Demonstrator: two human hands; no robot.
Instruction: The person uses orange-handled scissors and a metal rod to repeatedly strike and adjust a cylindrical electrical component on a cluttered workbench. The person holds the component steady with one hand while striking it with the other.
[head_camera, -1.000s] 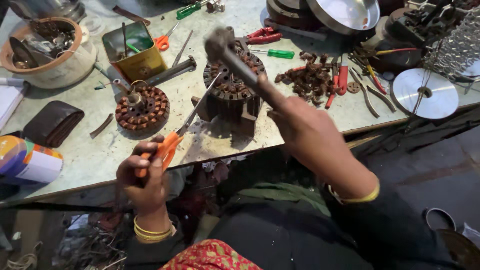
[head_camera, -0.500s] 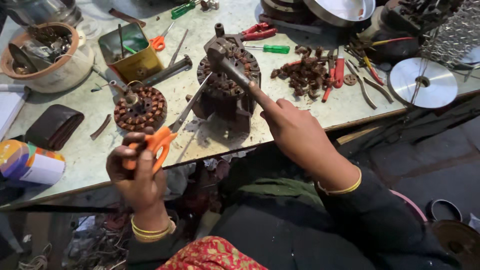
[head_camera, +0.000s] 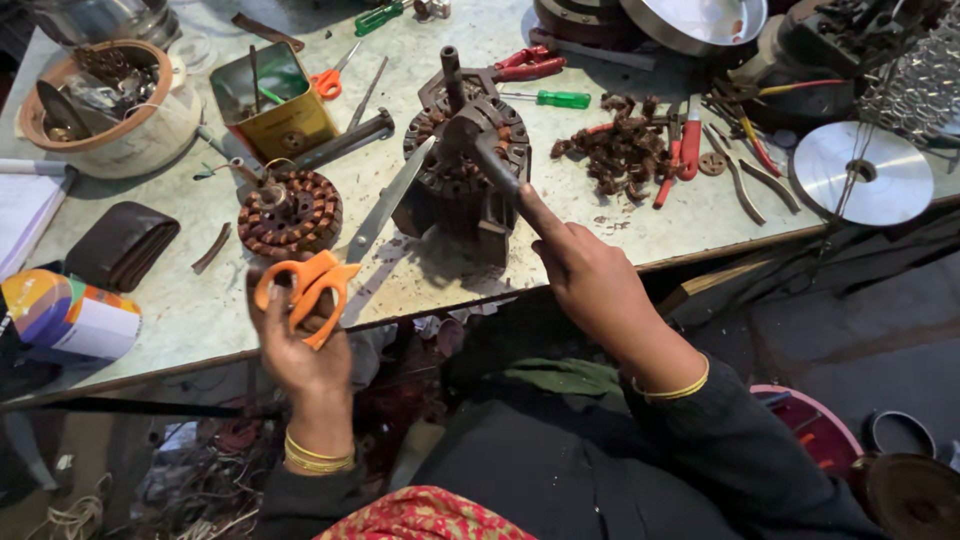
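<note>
My left hand (head_camera: 298, 345) grips orange-handled scissors (head_camera: 352, 243) at the near table edge; their long blades point up and right toward a dark motor stator (head_camera: 462, 188) standing mid-table. My right hand (head_camera: 590, 278) holds the handle of a hammer (head_camera: 480, 135), and the metal head rests on top of that stator. A second stator with copper windings (head_camera: 290, 214) lies on the table just above my left hand.
A worn grey table (head_camera: 200, 320) carries a yellow tin of tools (head_camera: 265, 100), a bowl of scrap (head_camera: 100, 110), a brown wallet (head_camera: 120, 243), a colourful roll (head_camera: 65, 315), a copper scrap pile (head_camera: 620, 150), pliers, screwdrivers and a shiny disc (head_camera: 865, 172).
The hammer head has come down from above onto the stator. My left hand has lifted the scissors slightly and swung them rightward.
</note>
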